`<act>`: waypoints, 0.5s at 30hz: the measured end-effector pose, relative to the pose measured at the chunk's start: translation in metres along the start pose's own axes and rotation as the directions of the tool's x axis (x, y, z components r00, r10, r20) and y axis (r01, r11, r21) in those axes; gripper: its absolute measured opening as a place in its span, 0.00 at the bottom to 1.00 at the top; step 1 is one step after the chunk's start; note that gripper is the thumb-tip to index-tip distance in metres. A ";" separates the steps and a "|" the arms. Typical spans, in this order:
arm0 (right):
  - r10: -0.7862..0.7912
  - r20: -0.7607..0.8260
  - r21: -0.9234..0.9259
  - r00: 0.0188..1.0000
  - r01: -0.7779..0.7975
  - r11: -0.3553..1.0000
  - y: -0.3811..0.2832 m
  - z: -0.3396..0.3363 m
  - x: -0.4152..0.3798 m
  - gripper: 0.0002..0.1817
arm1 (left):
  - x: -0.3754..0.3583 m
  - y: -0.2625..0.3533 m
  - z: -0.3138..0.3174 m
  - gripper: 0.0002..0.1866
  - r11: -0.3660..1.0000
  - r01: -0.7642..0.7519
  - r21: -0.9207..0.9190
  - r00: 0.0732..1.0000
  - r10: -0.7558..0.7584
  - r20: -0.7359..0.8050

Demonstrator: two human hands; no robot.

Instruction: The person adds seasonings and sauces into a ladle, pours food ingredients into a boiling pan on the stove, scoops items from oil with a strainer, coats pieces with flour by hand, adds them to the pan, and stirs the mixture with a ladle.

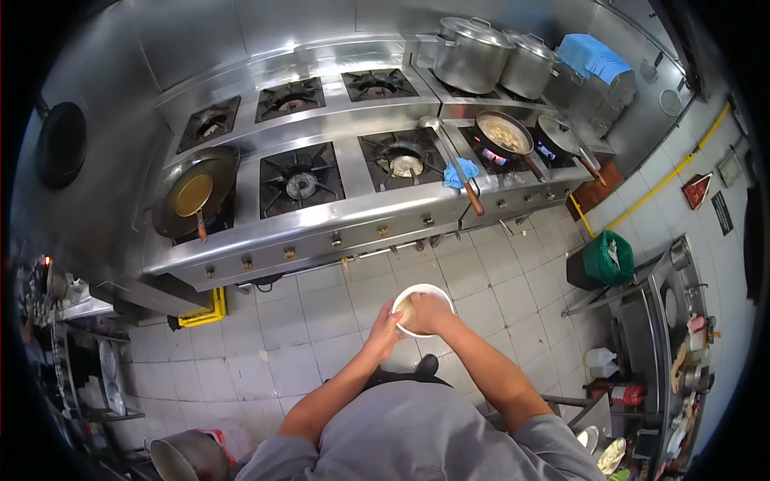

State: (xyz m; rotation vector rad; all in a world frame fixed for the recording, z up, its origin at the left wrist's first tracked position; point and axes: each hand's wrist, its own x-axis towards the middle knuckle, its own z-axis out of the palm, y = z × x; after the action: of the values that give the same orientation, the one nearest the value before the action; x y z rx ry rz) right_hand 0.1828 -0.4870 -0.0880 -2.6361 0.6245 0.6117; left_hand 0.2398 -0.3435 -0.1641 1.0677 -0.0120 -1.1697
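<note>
A round white bowl (423,288) is held in front of my waist, above the tiled floor. My left hand (386,329) grips its left side, with the thumb over the rim. My right hand (431,315) reaches down inside the bowl, and its fingertips are hidden there. Some pale, beige stuff (407,313) shows in the bowl beside the right hand; I cannot make out what it is.
Ahead runs a steel stove (361,228) with several burners. A wok (172,210) sits at its left. On the right, a frying pan (503,135) with food stands over a flame, near large lidded pots (473,60). A green-lined bin (607,258) is at the right.
</note>
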 end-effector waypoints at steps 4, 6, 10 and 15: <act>-0.173 -0.160 -0.109 0.972 0.157 0.982 -0.002 0.017 0.008 0.40 | -0.007 0.003 -0.005 0.35 1.000 0.027 0.010 1.000 -0.027 -0.001; -0.168 -0.191 -0.069 0.967 0.158 0.985 -0.009 0.022 0.013 0.38 | -0.007 0.001 -0.007 0.34 1.000 0.003 0.016 1.000 -0.003 0.010; -0.184 -0.179 0.064 0.967 0.198 0.978 -0.014 0.040 0.024 0.35 | -0.009 -0.004 -0.011 0.31 0.997 0.025 -0.072 0.999 -0.027 -0.025; -0.188 -0.033 0.048 0.982 0.189 0.981 -0.013 0.042 0.011 0.33 | -0.017 -0.012 -0.015 0.31 0.997 0.065 -0.031 0.998 -0.066 -0.020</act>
State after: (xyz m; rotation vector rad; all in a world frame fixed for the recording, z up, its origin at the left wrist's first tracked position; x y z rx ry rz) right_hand 0.1840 -0.4618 -0.1256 -2.6204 0.3859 0.4965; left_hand 0.2307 -0.3208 -0.1717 1.0596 0.0575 -1.2138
